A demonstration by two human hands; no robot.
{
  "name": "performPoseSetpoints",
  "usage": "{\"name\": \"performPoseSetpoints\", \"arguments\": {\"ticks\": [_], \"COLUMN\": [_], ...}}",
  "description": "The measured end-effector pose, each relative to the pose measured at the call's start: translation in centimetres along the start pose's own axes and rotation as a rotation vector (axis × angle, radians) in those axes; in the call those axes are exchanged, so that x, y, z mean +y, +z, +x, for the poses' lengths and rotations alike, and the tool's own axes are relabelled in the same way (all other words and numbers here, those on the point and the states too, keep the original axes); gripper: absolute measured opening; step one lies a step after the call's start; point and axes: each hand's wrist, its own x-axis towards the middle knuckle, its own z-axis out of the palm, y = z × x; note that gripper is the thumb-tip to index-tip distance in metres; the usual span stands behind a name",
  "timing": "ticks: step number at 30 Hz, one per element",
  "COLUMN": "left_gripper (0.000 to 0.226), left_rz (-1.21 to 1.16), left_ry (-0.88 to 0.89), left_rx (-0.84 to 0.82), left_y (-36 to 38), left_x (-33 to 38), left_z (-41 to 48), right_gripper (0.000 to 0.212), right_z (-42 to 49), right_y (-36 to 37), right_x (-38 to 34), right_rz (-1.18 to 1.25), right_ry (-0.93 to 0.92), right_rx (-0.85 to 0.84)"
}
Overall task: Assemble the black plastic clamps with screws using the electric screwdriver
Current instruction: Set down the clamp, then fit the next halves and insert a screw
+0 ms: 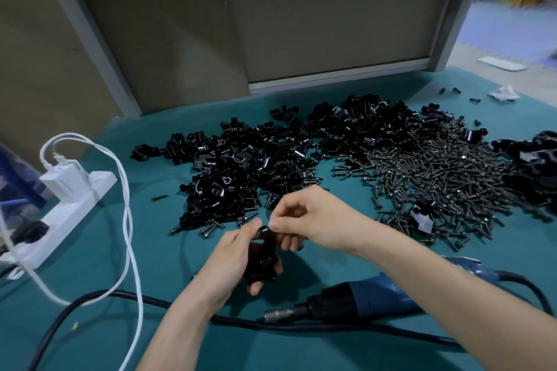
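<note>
at the near edge of the bench [150, 265] the electric screwdriver [376, 298] lies idle on its side. just beyond, the left hand [232, 256] holds a black clamp [265, 253], fingers [256, 288] curled round it, while the right hand [310, 217] pinches its top end — seemingly fitting parts by hand. next comes reaching for the driver. loose clamps [271, 153] and screws [437, 178] heap toward the far edge.

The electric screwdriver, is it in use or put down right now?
Put down. The screwdriver lies on its side on the green table; the left hand and right hand are both busy gripping a black clamp.
</note>
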Motion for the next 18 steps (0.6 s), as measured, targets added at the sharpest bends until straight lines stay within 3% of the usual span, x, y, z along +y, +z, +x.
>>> {"name": "performPoseSetpoints", "arguments": {"ticks": [9, 15, 18], "left_gripper": [0.047, 0.061, 0.064], "left_rz": [-0.133, -0.06, -0.087], "left_ry": [-0.008, 0.119, 0.157], "left_rx": [-0.053, -0.11, -0.04], "left_y": [0.0, -0.1, 0.1], "left_x": [0.2, 0.3, 0.2], "left_z": [-0.4, -0.3, -0.1], "right_gripper": [0.029, 0.027, 0.03], "right_z": [-0.8, -0.4, -0.3], "right_y": [0.4, -0.3, -0.2], "right_x": [-0.5, -0.8, -1.1], "right_rz": [-0.055, 0.081, -0.031], "right_ry": [-0.18, -0.137, -0.185], "right_rx": [0.051, 0.163, 0.17]}}
